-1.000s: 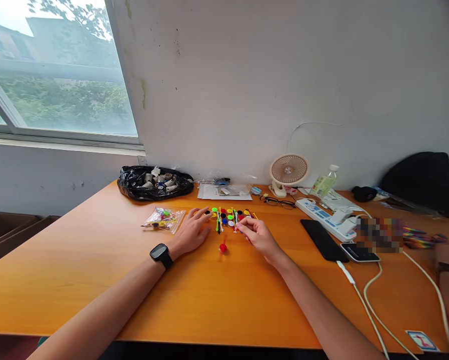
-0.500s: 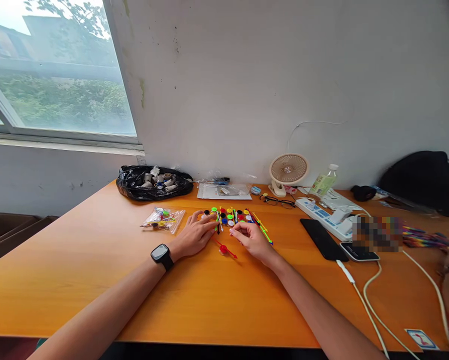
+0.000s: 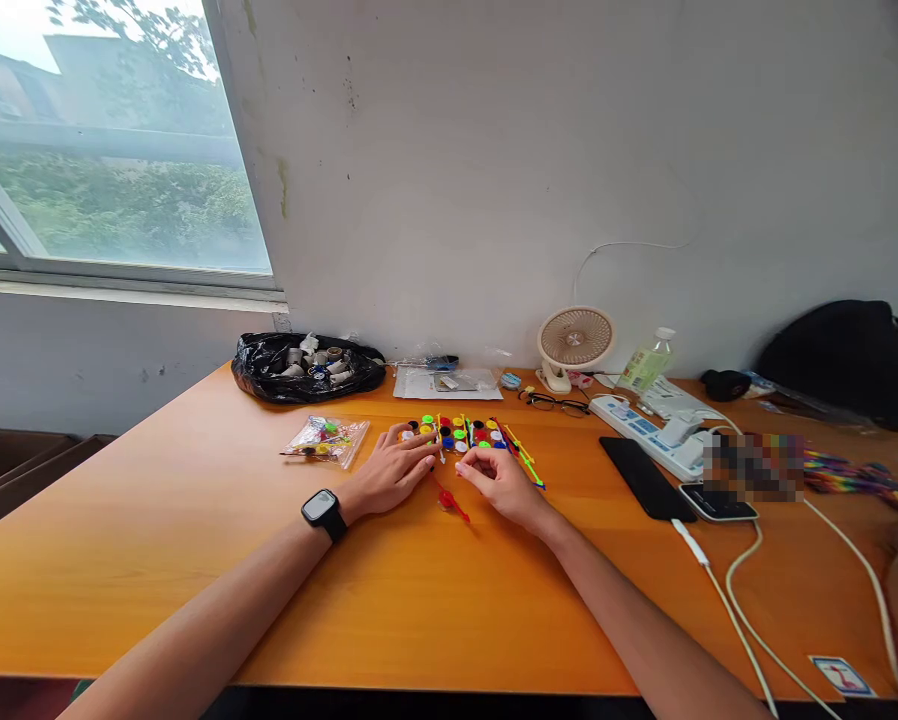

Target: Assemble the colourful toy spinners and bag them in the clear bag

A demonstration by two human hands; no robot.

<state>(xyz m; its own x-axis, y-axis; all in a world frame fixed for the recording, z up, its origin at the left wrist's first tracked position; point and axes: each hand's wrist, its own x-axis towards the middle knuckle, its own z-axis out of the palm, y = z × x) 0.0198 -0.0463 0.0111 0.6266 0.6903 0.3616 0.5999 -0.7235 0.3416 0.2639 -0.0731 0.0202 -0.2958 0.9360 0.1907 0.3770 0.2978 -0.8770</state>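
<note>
Both hands sit on the orange wooden bench (image 3: pixel 194 560): my left hand (image 3: pixel 393 472) lies flat and released beside the small coloured plastic caps (image 3: pixel 460 432), my right hand (image 3: pixel 498 478) curls loosely near the red plastic stick (image 3: pixel 449 500). I'd pinch gently, sparing neighbouring pieces.

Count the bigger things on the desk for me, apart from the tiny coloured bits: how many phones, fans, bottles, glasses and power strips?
Phones: 2, a black one and one on a cable
Fans: 1
Bottles: 1
Glasses: 1
Power strips: 1
Total: 6
</note>
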